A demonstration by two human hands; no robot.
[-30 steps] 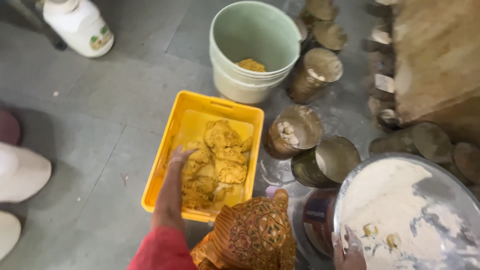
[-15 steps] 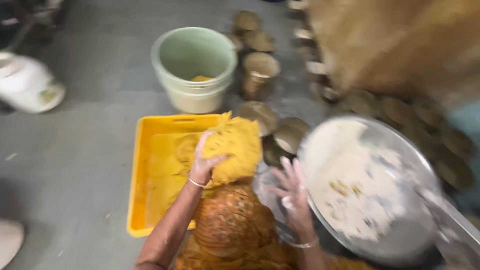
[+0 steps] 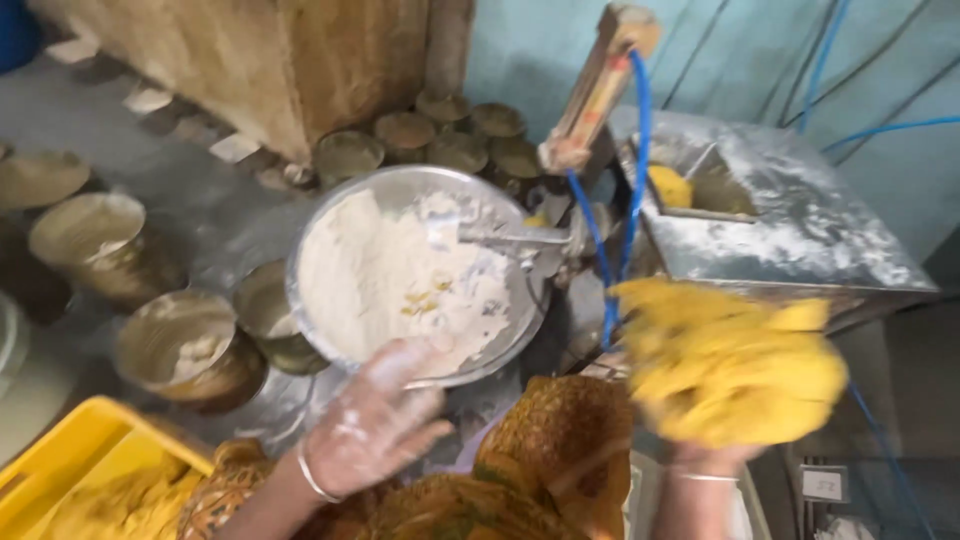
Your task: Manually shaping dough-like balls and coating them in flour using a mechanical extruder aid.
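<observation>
My right hand (image 3: 700, 462) is shut on a big lump of yellow dough (image 3: 740, 370), held up in the air at the right; the dough hides most of the fingers. Just behind it stands a floured steel machine (image 3: 800, 240) with more yellow dough in its hopper. My left hand (image 3: 375, 430), dusted white and wearing a thin bangle, is open with fingers apart at the near rim of a wide steel bowl (image 3: 400, 176) filled with white flour. An orange patterned cloth over my knee (image 3: 560, 450) lies between the two hands.
A yellow tray (image 3: 70, 460) with dough sits at the lower left. Several round brass pots (image 3: 190, 345) crowd the floor around the bowl. A wooden handle (image 3: 595, 90) with blue cables (image 3: 638, 150) rises beside the machine. A large wooden block (image 3: 300, 60) stands behind.
The view has swung right from the tray and green bucket to the machine. The dough lump was lifted out of the tray and carried right, up beside the machine.
</observation>
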